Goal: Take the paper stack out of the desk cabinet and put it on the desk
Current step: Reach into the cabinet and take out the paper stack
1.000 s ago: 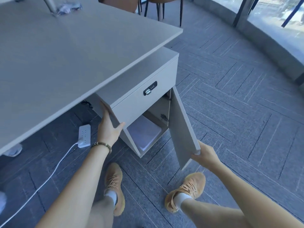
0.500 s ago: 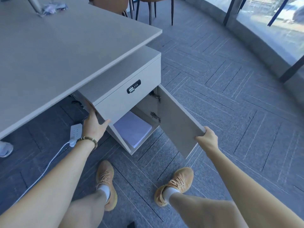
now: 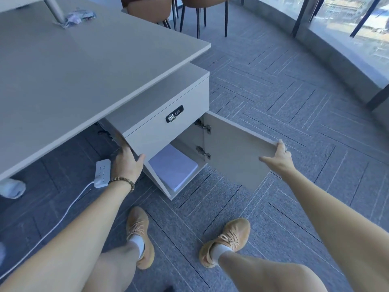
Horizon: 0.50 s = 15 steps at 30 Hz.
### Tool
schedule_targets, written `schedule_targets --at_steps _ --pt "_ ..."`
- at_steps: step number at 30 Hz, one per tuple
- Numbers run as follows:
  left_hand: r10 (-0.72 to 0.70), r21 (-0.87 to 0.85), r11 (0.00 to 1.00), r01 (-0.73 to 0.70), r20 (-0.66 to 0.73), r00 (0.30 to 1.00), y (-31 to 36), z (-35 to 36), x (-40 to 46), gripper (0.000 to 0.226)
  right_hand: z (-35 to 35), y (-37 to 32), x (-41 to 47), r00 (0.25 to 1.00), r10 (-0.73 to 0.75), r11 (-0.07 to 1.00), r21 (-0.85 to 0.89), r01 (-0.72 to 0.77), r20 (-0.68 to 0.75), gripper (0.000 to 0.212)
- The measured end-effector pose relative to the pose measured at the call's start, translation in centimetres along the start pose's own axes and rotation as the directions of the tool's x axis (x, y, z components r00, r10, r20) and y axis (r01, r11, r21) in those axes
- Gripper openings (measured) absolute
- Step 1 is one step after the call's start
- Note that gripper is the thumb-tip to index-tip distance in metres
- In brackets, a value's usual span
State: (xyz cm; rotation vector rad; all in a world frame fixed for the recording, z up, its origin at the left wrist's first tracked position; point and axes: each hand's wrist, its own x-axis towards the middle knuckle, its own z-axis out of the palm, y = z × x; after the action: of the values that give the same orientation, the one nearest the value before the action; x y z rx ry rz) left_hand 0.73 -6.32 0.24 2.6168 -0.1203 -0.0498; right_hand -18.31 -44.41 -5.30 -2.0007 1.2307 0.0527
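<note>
A white paper stack (image 3: 173, 166) lies flat on the floor of the desk cabinet (image 3: 155, 135), under a drawer with a combination lock. The cabinet door (image 3: 233, 148) stands swung wide to the right. My right hand (image 3: 279, 159) grips the door's outer edge. My left hand (image 3: 128, 163) holds the cabinet's left front corner, just left of the papers. The pale desk top (image 3: 84, 66) stretches above the cabinet.
A white power strip (image 3: 102, 173) with its cable lies on the carpet under the desk. Brown chairs (image 3: 189, 9) stand behind the desk. A crumpled wrapper (image 3: 79, 15) rests on the far desk top. My two feet in tan shoes stand before the cabinet.
My right hand has pulled the cabinet door from nearly edge-on to wide open, which uncovers more of the paper stack. My left hand has stayed on the cabinet corner.
</note>
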Motion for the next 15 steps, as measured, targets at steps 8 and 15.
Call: schedule_targets --at_steps 8,15 --pt "-0.059 -0.043 0.997 0.066 0.136 0.989 -0.6 2.1 -3.3 0.060 2.6 -0.4 -3.4 0.996 0.014 0.992 -0.126 -0.025 -0.084 0.102" --pt "-0.193 0.020 0.981 0.195 0.286 0.939 -1.0 8.7 -6.7 0.036 10.1 -1.1 -4.8 0.989 -0.013 0.956 -0.287 0.056 0.150 0.066"
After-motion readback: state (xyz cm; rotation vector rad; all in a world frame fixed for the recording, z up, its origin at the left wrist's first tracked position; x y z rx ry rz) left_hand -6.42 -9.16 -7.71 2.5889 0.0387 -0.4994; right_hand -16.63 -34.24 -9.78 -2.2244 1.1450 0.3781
